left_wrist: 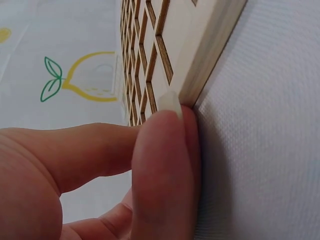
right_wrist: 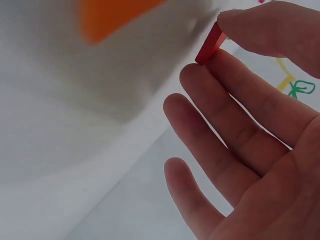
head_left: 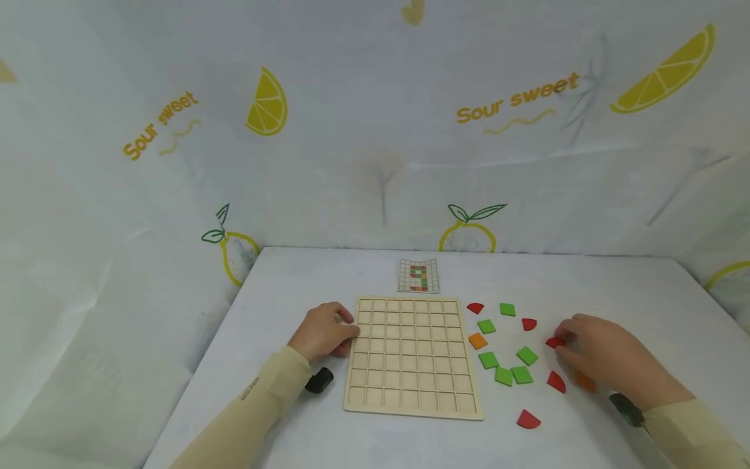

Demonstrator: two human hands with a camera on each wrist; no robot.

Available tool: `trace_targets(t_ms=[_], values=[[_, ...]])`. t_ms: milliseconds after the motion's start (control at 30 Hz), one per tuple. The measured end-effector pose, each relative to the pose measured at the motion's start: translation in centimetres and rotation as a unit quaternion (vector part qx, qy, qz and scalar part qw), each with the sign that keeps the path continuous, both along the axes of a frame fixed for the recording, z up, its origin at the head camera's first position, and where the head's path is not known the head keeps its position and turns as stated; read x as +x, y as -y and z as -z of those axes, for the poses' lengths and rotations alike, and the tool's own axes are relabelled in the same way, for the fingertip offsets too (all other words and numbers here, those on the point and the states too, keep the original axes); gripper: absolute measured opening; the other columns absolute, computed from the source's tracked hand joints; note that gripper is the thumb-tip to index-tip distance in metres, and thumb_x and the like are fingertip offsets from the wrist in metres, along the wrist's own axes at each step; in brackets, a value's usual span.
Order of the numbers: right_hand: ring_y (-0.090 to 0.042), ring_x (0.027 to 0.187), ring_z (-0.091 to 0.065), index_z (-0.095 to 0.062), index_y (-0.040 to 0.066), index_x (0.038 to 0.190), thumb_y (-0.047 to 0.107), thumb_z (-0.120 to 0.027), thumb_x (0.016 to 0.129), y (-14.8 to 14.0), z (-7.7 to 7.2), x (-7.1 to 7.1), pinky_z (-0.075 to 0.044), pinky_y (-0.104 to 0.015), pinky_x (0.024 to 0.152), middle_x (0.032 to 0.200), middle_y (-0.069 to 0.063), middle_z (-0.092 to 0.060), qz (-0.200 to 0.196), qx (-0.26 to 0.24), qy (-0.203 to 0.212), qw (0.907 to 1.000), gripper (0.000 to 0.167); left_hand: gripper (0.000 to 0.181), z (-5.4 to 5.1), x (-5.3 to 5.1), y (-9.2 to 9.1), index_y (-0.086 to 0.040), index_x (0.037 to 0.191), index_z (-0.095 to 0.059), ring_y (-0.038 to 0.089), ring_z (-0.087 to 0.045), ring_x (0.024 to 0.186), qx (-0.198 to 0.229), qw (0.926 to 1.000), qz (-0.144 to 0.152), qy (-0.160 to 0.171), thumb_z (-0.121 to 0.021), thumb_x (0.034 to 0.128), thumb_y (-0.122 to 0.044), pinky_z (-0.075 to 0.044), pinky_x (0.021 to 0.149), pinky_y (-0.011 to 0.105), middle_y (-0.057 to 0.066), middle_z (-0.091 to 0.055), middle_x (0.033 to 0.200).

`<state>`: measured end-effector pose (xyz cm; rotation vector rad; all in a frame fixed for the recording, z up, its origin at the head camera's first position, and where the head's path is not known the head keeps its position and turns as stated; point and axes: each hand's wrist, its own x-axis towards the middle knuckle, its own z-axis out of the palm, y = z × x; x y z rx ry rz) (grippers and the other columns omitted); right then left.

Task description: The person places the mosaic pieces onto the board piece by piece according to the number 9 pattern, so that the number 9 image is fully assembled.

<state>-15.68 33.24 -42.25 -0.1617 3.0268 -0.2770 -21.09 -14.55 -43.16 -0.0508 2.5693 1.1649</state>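
A wooden grid board lies flat, its squares bare. At its left edge, the left hand holds the rim between thumb and fingers; in the left wrist view that hand grips the board's edge. Right of the loose pieces, the right hand pinches a red quarter-round piece. The right wrist view has this red piece between thumb and fingertips of the right hand, the other fingers spread. An orange piece lies partly hidden beneath the right hand.
Green squares, an orange square and red quarter-rounds are scattered right of the board. Behind the board lies a pattern card with a coloured figure on a grid. A printed cloth hangs behind the white table.
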Motion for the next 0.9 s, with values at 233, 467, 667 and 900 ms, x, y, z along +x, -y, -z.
trace_targets(t_ms=[233,467,667,900], values=[[-0.022,0.085,-0.067,-0.077,0.009,0.103,0.02,-0.088,0.087,2.5,-1.0,-1.4,-0.062,-0.052,0.081,0.094,0.0,-0.072,-0.036,-0.003,-0.028,0.9989,0.021,0.021,0.2,-0.1,0.2,-0.011,0.112,-0.069,0.013,-0.073,0.059,0.009,0.9999,0.0,-0.006,-0.077,0.0971,-0.022,-0.057,0.061,0.026,0.004,-0.075,0.075],[-0.018,0.084,-0.063,-0.078,0.012,0.104,0.021,-0.086,0.09,7.0,-1.9,-3.1,-0.06,-0.043,0.075,0.095,0.002,-0.072,-0.07,-0.032,-0.036,0.9964,0.018,0.021,0.1,-0.2,0.2,-0.01,0.112,-0.069,0.013,-0.072,0.058,0.017,0.9999,-0.002,-0.001,-0.077,0.0965,-0.022,-0.056,0.062,0.025,0.004,-0.075,0.071],[-0.016,0.086,-0.065,-0.078,0.016,0.101,0.021,-0.084,0.093,12.4,-2.3,-4.7,-0.059,-0.042,0.08,0.096,0.005,-0.071,-0.121,-0.059,-0.061,0.989,0.012,0.018,0.1,-0.2,0.2,-0.011,0.11,-0.068,0.013,-0.072,0.056,0.014,0.9999,-0.002,-0.004,-0.076,0.0957,-0.019,-0.056,0.061,0.025,0.003,-0.074,0.066],[-0.019,0.092,-0.07,-0.079,0.015,0.101,0.021,-0.082,0.094,18.6,-2.2,-6.5,-0.06,-0.044,0.085,0.103,0.001,-0.076,-0.182,-0.075,-0.074,0.9777,0.01,0.014,0.2,-0.2,-0.2,-0.012,0.107,-0.067,0.014,-0.071,0.054,0.018,0.9998,-0.008,-0.008,-0.075,0.0957,-0.016,-0.056,0.059,0.026,0.004,-0.074,0.065]])
